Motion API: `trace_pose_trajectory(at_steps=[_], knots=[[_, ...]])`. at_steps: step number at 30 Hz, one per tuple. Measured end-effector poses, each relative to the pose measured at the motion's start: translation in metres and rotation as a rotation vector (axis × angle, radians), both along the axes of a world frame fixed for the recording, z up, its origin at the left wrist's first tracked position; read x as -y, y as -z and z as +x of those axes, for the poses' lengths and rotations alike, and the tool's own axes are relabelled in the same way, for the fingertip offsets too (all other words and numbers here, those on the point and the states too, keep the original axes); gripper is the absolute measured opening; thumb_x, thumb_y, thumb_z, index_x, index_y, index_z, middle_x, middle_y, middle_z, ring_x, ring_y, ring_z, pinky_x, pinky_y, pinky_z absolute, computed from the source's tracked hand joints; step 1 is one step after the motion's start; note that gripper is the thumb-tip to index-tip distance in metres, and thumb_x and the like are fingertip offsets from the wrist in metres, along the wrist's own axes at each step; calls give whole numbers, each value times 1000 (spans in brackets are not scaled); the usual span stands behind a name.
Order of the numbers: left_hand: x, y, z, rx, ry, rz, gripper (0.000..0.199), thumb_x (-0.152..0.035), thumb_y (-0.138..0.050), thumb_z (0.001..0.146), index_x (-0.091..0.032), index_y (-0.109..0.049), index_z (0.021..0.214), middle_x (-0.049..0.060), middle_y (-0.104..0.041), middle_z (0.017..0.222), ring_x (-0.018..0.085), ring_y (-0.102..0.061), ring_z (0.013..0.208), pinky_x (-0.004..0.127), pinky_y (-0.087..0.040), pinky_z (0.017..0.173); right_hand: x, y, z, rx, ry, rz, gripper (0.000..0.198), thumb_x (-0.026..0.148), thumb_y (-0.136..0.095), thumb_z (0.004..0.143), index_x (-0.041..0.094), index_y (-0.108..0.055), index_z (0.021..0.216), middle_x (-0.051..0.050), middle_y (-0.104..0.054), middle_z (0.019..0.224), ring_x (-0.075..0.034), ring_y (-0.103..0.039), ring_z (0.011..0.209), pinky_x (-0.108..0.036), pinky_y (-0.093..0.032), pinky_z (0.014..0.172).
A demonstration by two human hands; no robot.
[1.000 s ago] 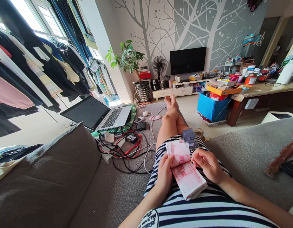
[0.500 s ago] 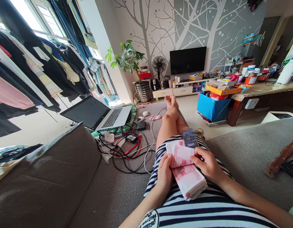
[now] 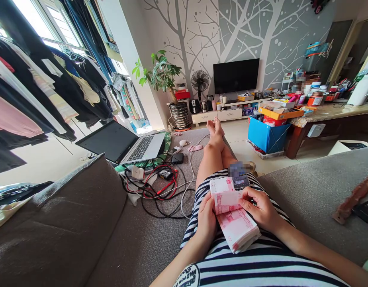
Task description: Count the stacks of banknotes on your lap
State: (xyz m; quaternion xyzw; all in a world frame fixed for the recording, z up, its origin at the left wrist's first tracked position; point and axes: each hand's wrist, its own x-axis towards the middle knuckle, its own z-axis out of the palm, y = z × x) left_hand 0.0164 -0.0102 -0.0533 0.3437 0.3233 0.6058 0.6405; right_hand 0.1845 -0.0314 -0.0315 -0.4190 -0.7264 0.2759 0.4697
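A thick stack of pink-and-white banknotes (image 3: 239, 231) is bent over my lap, its lower half lying on the striped clothing (image 3: 261, 265). My left hand (image 3: 206, 215) is closed around the stack's left side, thumb on top. At the upper right, my right hand (image 3: 258, 207) pinches the edge of a top note (image 3: 227, 202) between thumb and fingers. That note is curled back over the others. Just beyond the notes lies a phone (image 3: 241, 181), its upper part blurred out. The fingers under the stack are hidden.
On the grey sofa (image 3: 160, 239) to the left sit an open laptop (image 3: 142, 147) and a tangle of black and red cables (image 3: 172, 191). A blue box (image 3: 267, 135) stands by the cluttered table (image 3: 330, 111). A dark remote-like object (image 3: 366, 211) lies far right.
The top note under my right fingers has curled further down toward me, uncovering more of the note behind it. My left hand has hardly moved.
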Motion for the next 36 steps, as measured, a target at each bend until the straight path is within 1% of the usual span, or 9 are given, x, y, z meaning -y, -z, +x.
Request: trace_pose_trajectory(at_steps=[3,10,15,20,25,28,31,34,36], knots=[[0,0,1,13,29,2,10,-22,-59,70,-19,-66,76,-2,-63,68,10,-50,57,22,-42,57,0,1,0,3,0,1,21,34,-49,87,19,-51,73,3,-50,63,-11,-46,59,-22,-36,57],[2,-2,2,42,45,18,9,-21,-58,72,-19,-65,76,-3,-61,65,9,-46,53,21,-41,54,0,1,1,14,7,17,21,34,-48,87,19,-51,73,3,-51,63,-11,-46,60,-22,-36,57],[2,-3,2,40,27,9,9,-21,-58,71,-19,-66,75,-3,-61,64,9,-47,53,21,-41,54,0,0,1,22,15,20,21,34,-48,87,19,-51,73,2,-51,63,-12,-46,60,-22,-36,57],[1,-5,2,56,34,2,10,-21,-59,70,-20,-67,77,-2,-64,69,10,-51,57,21,-42,56,0,0,1,19,16,18,22,35,-48,87,19,-52,73,2,-52,64,-12,-46,60,-22,-36,58],[2,-3,2,65,53,20,10,-20,-58,71,-20,-67,75,-3,-63,67,10,-49,55,21,-42,55,0,0,0,11,12,15,23,36,-47,88,19,-52,74,2,-53,65,-12,-47,61,-22,-36,58],[0,-2,2,73,71,19,11,-20,-58,72,-20,-67,78,-2,-64,69,10,-50,55,22,-43,57,1,-1,1,1,7,16,24,37,-48,88,19,-52,74,2,-52,65,-12,-47,61,-22,-36,58],[-1,-1,2,74,60,4,8,-21,-59,72,-20,-66,77,-2,-64,68,11,-53,57,23,-44,59,2,-3,2,-46,-15,31,29,38,-43,90,18,-53,72,2,-52,63,-11,-46,59,-22,-35,57],[-2,0,1,86,50,-8,12,-25,-59,74,-21,-66,82,-1,-66,75,14,-58,67,26,-46,66,3,-4,3,-99,-73,29,39,40,-33,93,18,-55,70,0,-55,64,-11,-45,56,-23,-35,55],[-3,2,0,82,70,4,15,-25,-58,75,-21,-66,88,1,-67,80,15,-60,73,28,-46,70,3,-4,3,-102,-85,14,41,41,-32,93,18,-55,69,-1,-57,65,-11,-47,57,-24,-36,56]])
